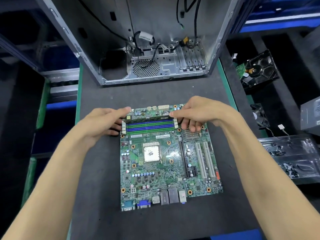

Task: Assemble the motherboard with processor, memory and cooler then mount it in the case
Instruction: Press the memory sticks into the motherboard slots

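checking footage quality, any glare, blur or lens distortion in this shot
Head view: wide-angle bending bows the case walls and splays the forearms; bright glare washes out the processor lid; the motherboard centre is sharp, the dark edges soft and dim.

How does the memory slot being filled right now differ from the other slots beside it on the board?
The far slot has a memory stick standing over it, held at its ends by the left hand and right hand; the other slots are bare. Their blue and green channels show openly, while the far slot's is hidden under the stick. All run parallel, side by side along the far edge of the motherboard, with white latches at their ends.
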`<action>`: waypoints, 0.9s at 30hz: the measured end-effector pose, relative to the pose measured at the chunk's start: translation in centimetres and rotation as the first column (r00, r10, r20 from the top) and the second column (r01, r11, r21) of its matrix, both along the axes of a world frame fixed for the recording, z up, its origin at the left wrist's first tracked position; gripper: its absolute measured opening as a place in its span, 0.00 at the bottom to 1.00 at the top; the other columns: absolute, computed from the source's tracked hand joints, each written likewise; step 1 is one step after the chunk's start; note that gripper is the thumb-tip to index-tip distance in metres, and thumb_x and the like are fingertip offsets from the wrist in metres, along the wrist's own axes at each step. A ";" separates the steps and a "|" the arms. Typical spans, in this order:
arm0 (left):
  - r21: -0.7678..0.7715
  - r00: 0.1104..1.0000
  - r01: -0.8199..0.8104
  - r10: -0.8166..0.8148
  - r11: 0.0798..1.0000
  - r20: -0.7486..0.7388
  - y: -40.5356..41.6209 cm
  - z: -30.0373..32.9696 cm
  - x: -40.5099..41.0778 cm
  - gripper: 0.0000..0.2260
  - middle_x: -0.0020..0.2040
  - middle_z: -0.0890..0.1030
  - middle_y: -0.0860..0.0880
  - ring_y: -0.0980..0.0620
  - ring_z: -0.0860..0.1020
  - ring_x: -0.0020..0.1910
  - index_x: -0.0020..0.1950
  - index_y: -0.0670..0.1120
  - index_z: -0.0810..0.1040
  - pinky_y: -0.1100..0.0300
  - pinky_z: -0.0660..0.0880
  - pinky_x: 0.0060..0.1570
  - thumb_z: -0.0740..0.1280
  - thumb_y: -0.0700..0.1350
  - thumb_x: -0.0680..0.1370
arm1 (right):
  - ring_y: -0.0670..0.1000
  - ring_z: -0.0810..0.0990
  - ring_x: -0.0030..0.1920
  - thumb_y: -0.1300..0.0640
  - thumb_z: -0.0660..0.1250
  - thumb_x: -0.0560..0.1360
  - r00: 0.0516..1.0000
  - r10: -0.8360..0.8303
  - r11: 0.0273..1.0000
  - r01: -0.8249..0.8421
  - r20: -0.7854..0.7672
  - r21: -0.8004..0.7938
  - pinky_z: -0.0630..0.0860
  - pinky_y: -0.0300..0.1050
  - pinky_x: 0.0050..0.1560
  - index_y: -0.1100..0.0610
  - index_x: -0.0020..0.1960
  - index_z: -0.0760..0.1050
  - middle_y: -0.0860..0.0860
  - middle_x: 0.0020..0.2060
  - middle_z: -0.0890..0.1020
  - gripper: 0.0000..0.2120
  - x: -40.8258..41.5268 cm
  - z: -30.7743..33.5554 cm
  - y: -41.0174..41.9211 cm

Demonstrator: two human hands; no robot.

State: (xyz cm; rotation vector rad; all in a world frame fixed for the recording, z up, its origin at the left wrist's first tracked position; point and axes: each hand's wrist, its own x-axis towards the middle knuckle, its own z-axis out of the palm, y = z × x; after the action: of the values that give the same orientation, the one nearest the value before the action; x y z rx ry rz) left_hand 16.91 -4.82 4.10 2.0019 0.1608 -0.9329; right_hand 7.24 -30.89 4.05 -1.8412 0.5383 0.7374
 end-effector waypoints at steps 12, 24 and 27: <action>0.068 0.996 0.058 -0.062 0.996 0.058 -0.4 -1.1 -0.3 0.29 0.39 0.79 0.46 0.50 0.74 0.38 0.40 0.46 0.85 0.58 0.73 0.36 0.79 0.65 0.49 | 0.46 0.71 0.20 0.47 0.64 0.83 0.980 0.152 0.987 -0.157 -0.132 -0.030 0.66 0.36 0.17 0.62 0.51 0.73 0.53 0.28 0.81 0.16 1.3 0.9 0.3; -0.174 0.998 -0.063 0.062 0.983 -0.010 2.2 -1.6 -0.8 0.08 0.47 0.86 0.40 0.48 0.84 0.44 0.49 0.39 0.86 0.61 0.82 0.44 0.74 0.42 0.74 | 0.46 0.73 0.20 0.46 0.63 0.83 0.976 0.168 0.986 -0.166 -0.138 0.024 0.67 0.35 0.17 0.61 0.52 0.72 0.53 0.29 0.81 0.16 1.2 0.4 -0.2; -0.208 0.991 -0.133 0.124 0.969 -0.055 3.0 -1.5 -1.3 0.07 0.46 0.86 0.38 0.48 0.85 0.42 0.49 0.36 0.85 0.62 0.81 0.41 0.73 0.39 0.74 | 0.47 0.74 0.20 0.46 0.64 0.83 0.974 0.180 0.984 -0.179 -0.139 0.021 0.68 0.36 0.18 0.62 0.52 0.73 0.53 0.30 0.82 0.17 1.4 0.5 -0.3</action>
State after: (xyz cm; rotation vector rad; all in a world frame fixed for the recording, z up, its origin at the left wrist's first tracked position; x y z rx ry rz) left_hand 15.63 -1.83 2.59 1.7557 0.2039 -0.8712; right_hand 8.63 -31.15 4.57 -1.8556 0.4611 0.9949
